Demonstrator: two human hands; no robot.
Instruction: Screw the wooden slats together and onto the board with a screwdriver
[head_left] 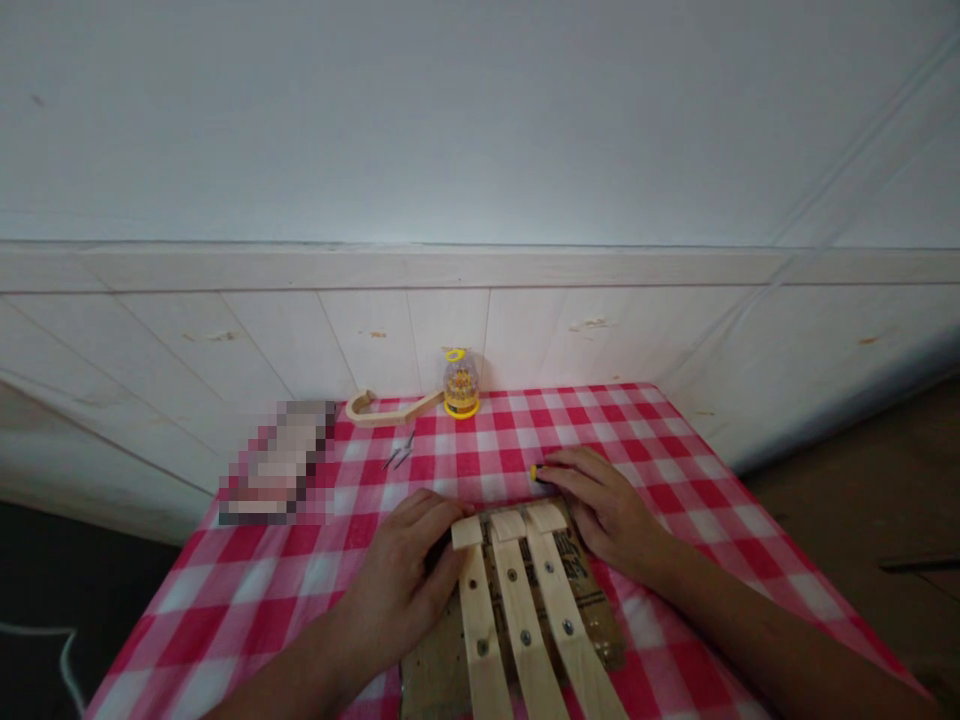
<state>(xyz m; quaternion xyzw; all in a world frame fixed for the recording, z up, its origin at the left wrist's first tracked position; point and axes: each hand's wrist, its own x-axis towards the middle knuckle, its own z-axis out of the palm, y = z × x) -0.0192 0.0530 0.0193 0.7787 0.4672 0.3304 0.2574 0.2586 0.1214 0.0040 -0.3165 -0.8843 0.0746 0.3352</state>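
Note:
A wooden slat assembly (525, 610), three pale slats screwed onto a brown cardboard-like backing, lies on the red-and-white checked tablecloth (675, 470) in front of me. My left hand (397, 580) rests palm down at its left side, fingers curled over the end of the left slat. My right hand (600, 500) lies flat at the right of the slat ends, fingers stretched left over a small black tool with a yellow tip (534, 472), touching it.
Near the table's far edge lie a curved wooden piece (386, 408), a small clear dome with a yellow base (461, 385) and small metal tweezers (400, 452). A blurred patch (277, 465) covers the far left corner. White panelled wall stands behind; dark floor lies right.

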